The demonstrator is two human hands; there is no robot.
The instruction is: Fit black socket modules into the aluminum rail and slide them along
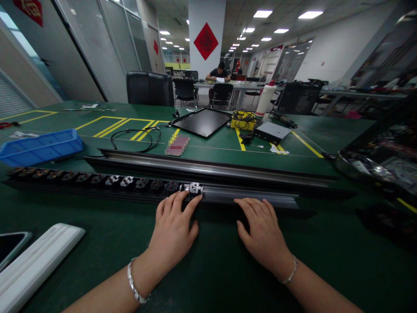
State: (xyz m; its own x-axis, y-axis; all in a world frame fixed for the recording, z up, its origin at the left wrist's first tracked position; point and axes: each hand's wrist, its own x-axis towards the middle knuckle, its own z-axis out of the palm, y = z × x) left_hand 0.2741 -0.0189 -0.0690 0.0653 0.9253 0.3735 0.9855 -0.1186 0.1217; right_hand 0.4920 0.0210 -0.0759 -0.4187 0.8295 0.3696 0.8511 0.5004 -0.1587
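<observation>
Across the green table lies a long black rail (228, 195). A row of dark socket modules (97, 179) fills its left part. Two modules in the row look lighter, and a grey socket module (194, 188) sits at the right end. My left hand (174, 230) is at this last module, its index fingertip touching the front and the other fingertips on the rail just left of it. The left thumb stands apart, below the rail. Further right, my right hand (262, 230) rests its outstretched fingertips on the rail's near edge, thumb apart, holding nothing.
Behind lies a second black rail (195, 166). Beyond are a blue tray (42, 145), a black cable (137, 130), a dark flat panel (205, 121), a yellow box (243, 121) and a grey box (272, 131). A white bar (42, 261) lies front left. A person (220, 74) sits far back.
</observation>
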